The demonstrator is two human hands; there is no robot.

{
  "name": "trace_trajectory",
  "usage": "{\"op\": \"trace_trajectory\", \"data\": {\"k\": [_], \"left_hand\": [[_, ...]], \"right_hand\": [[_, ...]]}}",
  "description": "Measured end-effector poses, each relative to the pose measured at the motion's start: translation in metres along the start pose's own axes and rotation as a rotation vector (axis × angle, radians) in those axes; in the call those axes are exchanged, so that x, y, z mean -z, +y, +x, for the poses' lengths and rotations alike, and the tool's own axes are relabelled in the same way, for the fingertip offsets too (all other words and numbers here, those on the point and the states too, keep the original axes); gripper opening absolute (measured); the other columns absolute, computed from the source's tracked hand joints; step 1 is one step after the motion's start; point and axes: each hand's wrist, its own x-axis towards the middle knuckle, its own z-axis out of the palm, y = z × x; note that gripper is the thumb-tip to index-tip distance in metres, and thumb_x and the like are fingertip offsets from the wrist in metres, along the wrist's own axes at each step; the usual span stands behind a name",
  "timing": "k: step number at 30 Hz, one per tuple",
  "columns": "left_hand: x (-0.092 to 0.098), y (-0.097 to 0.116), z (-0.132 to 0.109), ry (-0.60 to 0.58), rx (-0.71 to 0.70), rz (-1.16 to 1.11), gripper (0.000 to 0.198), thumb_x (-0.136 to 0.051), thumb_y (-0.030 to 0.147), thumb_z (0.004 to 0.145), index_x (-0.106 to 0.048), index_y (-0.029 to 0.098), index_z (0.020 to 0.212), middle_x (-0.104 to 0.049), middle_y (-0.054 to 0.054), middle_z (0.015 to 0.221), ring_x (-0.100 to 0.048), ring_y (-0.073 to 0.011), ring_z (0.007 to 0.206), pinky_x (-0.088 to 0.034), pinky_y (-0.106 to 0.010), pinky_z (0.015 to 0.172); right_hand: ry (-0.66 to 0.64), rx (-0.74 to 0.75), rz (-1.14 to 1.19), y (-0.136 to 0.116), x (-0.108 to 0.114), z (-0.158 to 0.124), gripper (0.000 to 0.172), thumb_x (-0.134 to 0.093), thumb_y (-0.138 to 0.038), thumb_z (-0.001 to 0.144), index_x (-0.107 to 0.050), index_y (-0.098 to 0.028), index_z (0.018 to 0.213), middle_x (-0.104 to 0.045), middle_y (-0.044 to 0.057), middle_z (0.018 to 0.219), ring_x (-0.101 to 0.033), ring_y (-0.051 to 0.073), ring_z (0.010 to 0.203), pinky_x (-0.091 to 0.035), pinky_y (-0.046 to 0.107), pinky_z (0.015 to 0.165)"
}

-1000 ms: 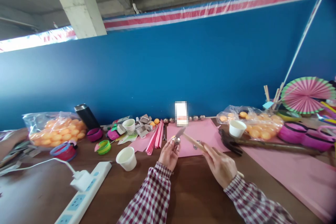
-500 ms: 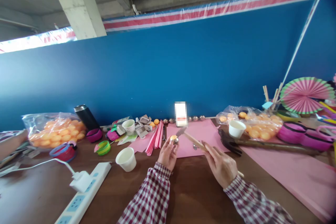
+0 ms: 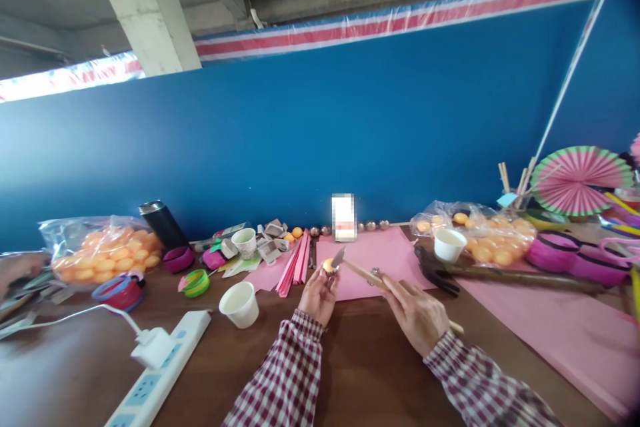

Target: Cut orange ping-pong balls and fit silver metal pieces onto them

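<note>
My left hand (image 3: 320, 297) is closed around a small orange ball (image 3: 329, 265), holding it up above the pink paper (image 3: 395, 250). A shiny silvery layer shows on part of the ball. Gripped in my right hand (image 3: 420, 313) is a palette knife (image 3: 363, 271) with a long wooden handle and a small dark pointed blade (image 3: 339, 256). The blade lies against or just over the ball's upper right side; exact contact cannot be made out. Small silvery bits (image 3: 375, 272) sit on the paper. Behind it stands a row of shiny silver balls (image 3: 370, 226).
White cups (image 3: 239, 305) (image 3: 449, 245), a power strip (image 3: 160, 373), a hammer (image 3: 520, 277) and pink paper strips (image 3: 295, 263) lie around the hands. Bags of orange balls (image 3: 107, 253) (image 3: 493, 240) stand left and right. A blue partition (image 3: 300, 127) rises behind.
The palette knife has moved left and slightly down, bringing its blade to the ball. My right hand has shifted a little left. The ball is turned so more orange shows.
</note>
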Motion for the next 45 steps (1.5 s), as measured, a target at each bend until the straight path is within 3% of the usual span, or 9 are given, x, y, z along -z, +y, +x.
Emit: {"op": "trace_trajectory", "data": {"k": [7,12,18,27,32,38,45], "left_hand": [[-0.002,0.001,-0.001,0.056,0.090,-0.066,0.016,-0.051,0.015,0.076,-0.060,0.011,0.088,-0.063,-0.011,0.091,-0.059,-0.0187,0.086,-0.048,-0.032,0.080],[-0.005,0.001,-0.005,0.073,0.202,-0.059,0.024,-0.052,0.026,0.076,-0.058,0.014,0.097,-0.063,-0.009,0.085,-0.059,-0.0143,0.072,-0.050,-0.027,0.066],[-0.010,0.003,-0.010,0.089,0.222,-0.017,0.034,-0.047,0.037,0.078,-0.056,0.012,0.098,-0.060,-0.007,0.071,-0.051,-0.0083,0.052,-0.046,-0.021,0.049],[-0.007,-0.001,-0.012,-0.054,0.192,0.132,0.038,-0.043,0.047,0.076,-0.056,0.014,0.090,-0.050,0.001,0.053,-0.033,-0.0029,0.034,-0.025,-0.014,0.033],[-0.006,-0.004,-0.012,-0.033,0.176,0.269,0.038,-0.042,0.046,0.076,-0.056,0.012,0.081,-0.049,0.001,0.049,-0.025,-0.0010,0.030,-0.017,-0.014,0.030],[-0.006,-0.007,-0.012,0.022,0.199,0.307,0.037,-0.042,0.048,0.074,-0.053,0.013,0.071,-0.049,0.002,0.047,-0.024,-0.0008,0.028,-0.014,-0.014,0.030],[-0.008,-0.009,-0.012,0.037,0.182,0.306,0.039,-0.044,0.050,0.073,-0.054,0.012,0.075,-0.052,0.000,0.051,-0.033,-0.0024,0.032,-0.020,-0.015,0.033]], "right_hand": [[-0.009,-0.199,-0.100,0.020,0.000,0.009,0.039,-0.034,-0.031,0.086,-0.037,-0.032,0.124,-0.059,0.000,0.086,-0.054,0.013,0.075,-0.036,0.022,0.061],[-0.107,-0.241,-0.180,0.038,-0.009,0.011,0.037,-0.035,-0.029,0.084,-0.040,-0.034,0.121,-0.056,0.002,0.086,-0.049,0.015,0.075,-0.034,0.025,0.061],[-0.217,-0.296,-0.249,0.049,-0.017,0.009,0.034,-0.033,-0.029,0.085,-0.043,-0.033,0.117,-0.053,0.004,0.091,-0.046,0.016,0.076,-0.031,0.027,0.062],[-0.309,-0.329,-0.312,0.041,-0.009,0.013,0.037,-0.033,-0.018,0.083,-0.046,-0.031,0.115,-0.052,0.007,0.092,-0.045,0.018,0.078,-0.030,0.028,0.060],[-0.340,-0.338,-0.316,0.039,-0.010,0.013,0.035,-0.032,-0.016,0.083,-0.049,-0.030,0.110,-0.051,0.008,0.092,-0.045,0.019,0.080,-0.029,0.029,0.059],[-0.371,-0.332,-0.321,0.037,-0.008,0.015,0.036,-0.032,-0.013,0.082,-0.049,-0.028,0.110,-0.050,0.008,0.095,-0.045,0.019,0.079,-0.029,0.028,0.058],[-0.363,-0.329,-0.333,0.036,-0.007,0.015,0.037,-0.033,-0.011,0.081,-0.049,-0.028,0.110,-0.052,0.008,0.095,-0.045,0.018,0.078,-0.029,0.027,0.057]]}}
